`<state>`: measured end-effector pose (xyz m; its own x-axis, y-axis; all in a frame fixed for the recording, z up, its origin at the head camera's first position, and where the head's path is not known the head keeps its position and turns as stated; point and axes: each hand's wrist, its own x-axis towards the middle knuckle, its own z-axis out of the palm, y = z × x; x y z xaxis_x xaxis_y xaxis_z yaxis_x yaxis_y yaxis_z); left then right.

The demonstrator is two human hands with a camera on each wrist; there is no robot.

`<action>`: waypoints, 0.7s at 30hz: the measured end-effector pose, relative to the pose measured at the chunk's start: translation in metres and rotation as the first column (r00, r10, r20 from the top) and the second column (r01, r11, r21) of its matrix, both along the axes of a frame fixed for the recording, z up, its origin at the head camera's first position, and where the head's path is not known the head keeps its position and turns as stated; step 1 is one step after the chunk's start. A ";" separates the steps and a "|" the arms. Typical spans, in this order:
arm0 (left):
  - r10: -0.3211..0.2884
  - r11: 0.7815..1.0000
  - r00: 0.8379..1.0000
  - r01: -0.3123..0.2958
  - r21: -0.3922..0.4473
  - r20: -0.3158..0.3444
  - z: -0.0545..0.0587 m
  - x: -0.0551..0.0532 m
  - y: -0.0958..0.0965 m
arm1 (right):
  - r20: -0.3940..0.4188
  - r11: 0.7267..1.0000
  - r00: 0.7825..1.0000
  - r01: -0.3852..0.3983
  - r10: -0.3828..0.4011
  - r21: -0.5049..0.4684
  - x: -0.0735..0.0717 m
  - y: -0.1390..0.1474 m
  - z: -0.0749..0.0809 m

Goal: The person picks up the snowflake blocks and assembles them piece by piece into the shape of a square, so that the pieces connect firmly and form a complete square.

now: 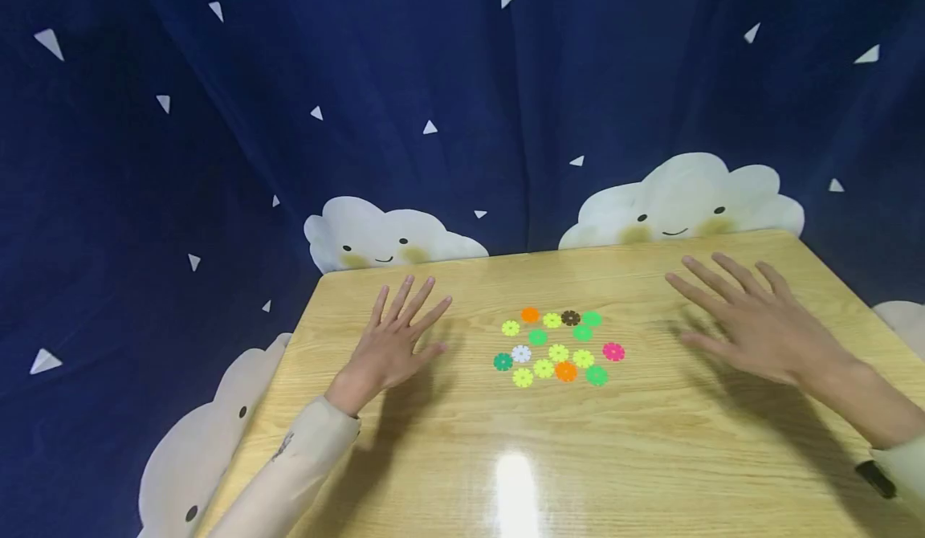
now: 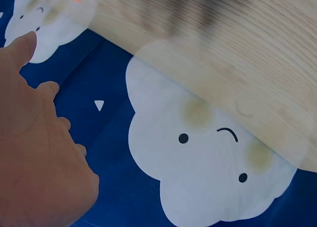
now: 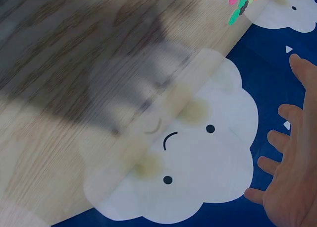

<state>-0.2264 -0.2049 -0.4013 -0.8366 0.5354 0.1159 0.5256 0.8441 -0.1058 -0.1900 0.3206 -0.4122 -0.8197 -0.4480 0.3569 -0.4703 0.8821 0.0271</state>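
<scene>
Several flat, notched plastic discs lie scattered in a loose group on the wooden table: a pink disc [image 1: 613,352], a brown disc [image 1: 571,318], a white disc [image 1: 521,353], an orange disc [image 1: 566,371], a dark green disc [image 1: 503,362], plus yellow and light green ones. To the left of them my left hand [image 1: 393,348] hovers over the table with fingers spread, holding nothing. On the other side my right hand [image 1: 759,325] is likewise spread above the tabletop, apart from the discs. Both wrist views show the hands' edges, with a few discs at the top.
The light wooden table [image 1: 448,434] reflects a bright glare near its front. A dark blue curtain [image 1: 405,56] with white triangles and smiling clouds hangs behind and to the left. A small black object [image 1: 876,478] shows beside the right cuff.
</scene>
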 end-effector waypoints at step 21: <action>-0.129 0.992 0.964 0.122 0.045 0.234 -0.017 -0.027 0.071 | 0.068 0.998 0.997 -0.040 0.037 0.046 -0.019 -0.050 -0.004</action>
<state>-0.2533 -0.1340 -0.4188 -0.7686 0.6370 -0.0592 0.6344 0.7709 0.0581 -0.2087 0.2711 -0.4158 -0.8229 -0.4950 0.2789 -0.5063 0.8616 0.0354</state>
